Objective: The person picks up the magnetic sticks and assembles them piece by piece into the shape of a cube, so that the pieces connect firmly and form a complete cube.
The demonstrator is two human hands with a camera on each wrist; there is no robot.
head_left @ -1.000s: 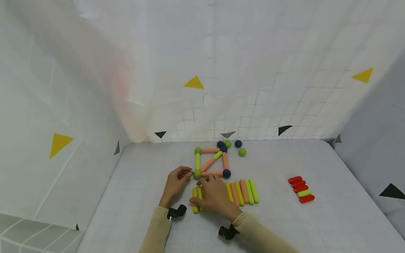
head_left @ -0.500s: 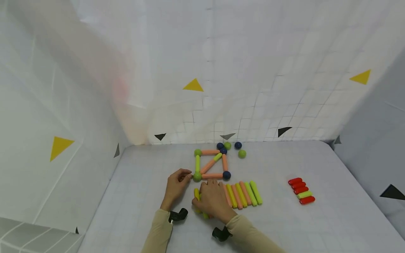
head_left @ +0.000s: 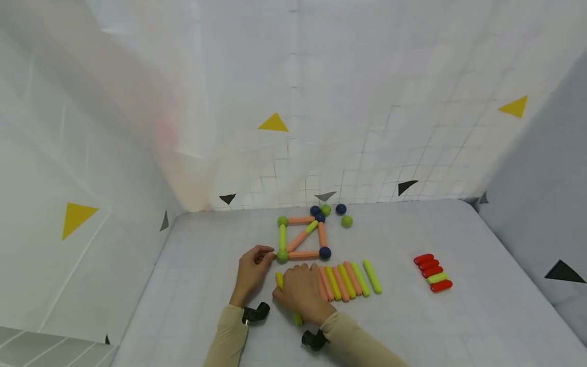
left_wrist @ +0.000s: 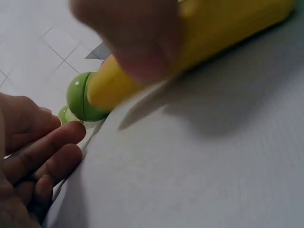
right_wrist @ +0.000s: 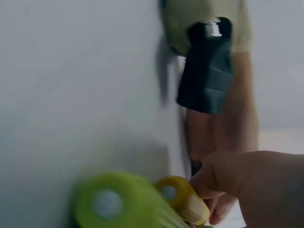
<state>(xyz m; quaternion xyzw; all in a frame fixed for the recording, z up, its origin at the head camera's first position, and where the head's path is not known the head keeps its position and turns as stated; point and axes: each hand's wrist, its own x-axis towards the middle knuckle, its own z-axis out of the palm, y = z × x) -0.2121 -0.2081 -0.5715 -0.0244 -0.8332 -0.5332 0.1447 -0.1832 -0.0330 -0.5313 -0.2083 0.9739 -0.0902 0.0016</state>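
Note:
My right hand (head_left: 302, 293) grips a yellow magnetic stick (left_wrist: 228, 28), raised off the table, thumb against it. A lime stick (head_left: 297, 319) shows below that palm; its metal-tipped end is close in the right wrist view. My left hand (head_left: 252, 270) has loosely bent fingers beside the green ball (head_left: 282, 256) at the near-left corner of a stick frame; whether they touch it I cannot tell. The frame joins orange sticks (head_left: 304, 255), a lime stick (head_left: 282, 237) and green and dark blue balls (head_left: 324, 253), with a diagonal across it.
A row of yellow, orange and lime sticks (head_left: 339, 283) lies right of my right hand. Loose blue and green balls (head_left: 347, 221) sit behind the frame. Short red pieces (head_left: 424, 259) and a lime one (head_left: 437, 278) lie farther right. Draped white sheeting (head_left: 229, 102) surrounds the table.
My right hand has shifted slightly left and toward me, tilting the sticks beneath it. The rightmost lime stick now lies apart from the row. The left hand stays by the green ball.

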